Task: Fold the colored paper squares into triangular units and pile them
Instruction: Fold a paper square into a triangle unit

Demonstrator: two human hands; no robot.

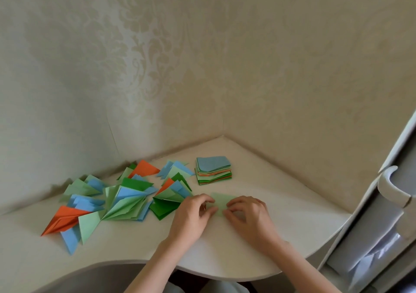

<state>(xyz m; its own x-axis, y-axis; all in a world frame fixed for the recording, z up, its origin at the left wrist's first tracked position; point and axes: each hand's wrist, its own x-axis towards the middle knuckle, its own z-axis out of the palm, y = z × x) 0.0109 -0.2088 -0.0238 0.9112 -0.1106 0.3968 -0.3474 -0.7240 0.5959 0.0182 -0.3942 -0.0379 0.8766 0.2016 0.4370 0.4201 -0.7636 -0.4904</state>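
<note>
Light green paper [221,200] flat under both hands' fingers [229,211].

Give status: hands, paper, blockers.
Left hand and right hand both pinching light green sheet flat on table. Folded pile left, unfolded stack behind. Nothing blocking.

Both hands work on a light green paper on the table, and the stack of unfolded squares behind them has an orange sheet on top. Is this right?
Not quite. In the head view the top sheet of the stack of unfolded squares is blue, not orange. The rest holds: the left hand and right hand work on the light green paper on the table.
</note>
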